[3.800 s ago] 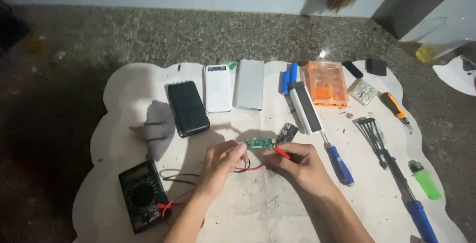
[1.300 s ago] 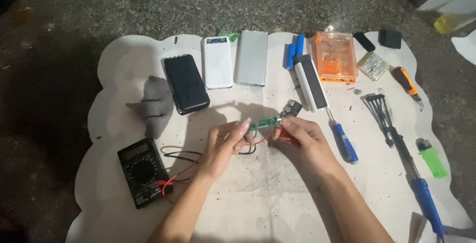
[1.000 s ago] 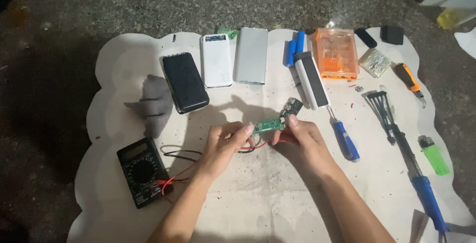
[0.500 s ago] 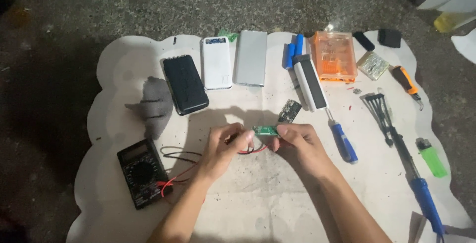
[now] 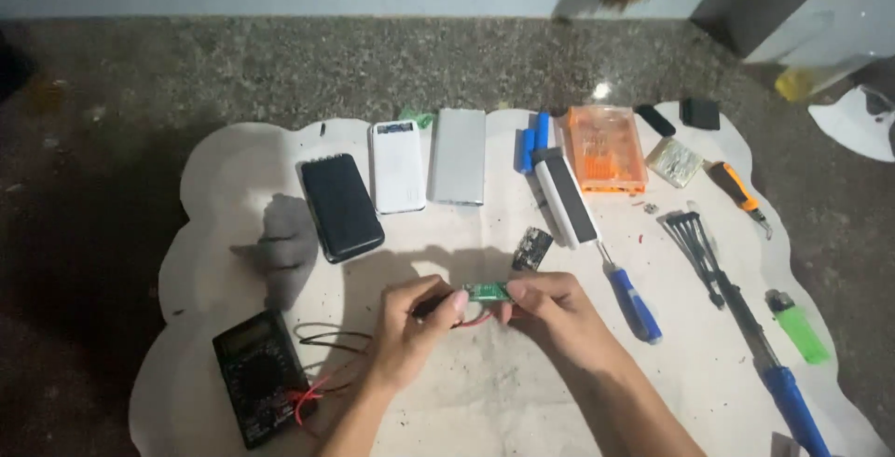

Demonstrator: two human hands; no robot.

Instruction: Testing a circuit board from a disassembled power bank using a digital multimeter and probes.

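Note:
My right hand [image 5: 550, 312] pinches a small green circuit board [image 5: 488, 291] by its right end, just above the white mat [image 5: 224, 168]. My left hand [image 5: 415, 322] grips a black probe against the board's left end, with a red wire beneath it. Red and black leads run from the hands down to a black multimeter [image 5: 258, 377] at the lower left. A small dark circuit board [image 5: 531, 249] lies on the mat just beyond my hands.
Along the far side lie a black power bank [image 5: 340, 205], a white one [image 5: 396, 166], a silver one [image 5: 459, 156], blue cells [image 5: 533, 140] and an orange box [image 5: 606, 147]. A blue-handled screwdriver [image 5: 634, 300], a soldering iron [image 5: 746, 326] and a green lighter [image 5: 799, 325] lie at right.
My hands and the green board have stayed together and kept much the same grip. The view has shifted slightly, with the mat sitting lower in the picture now.

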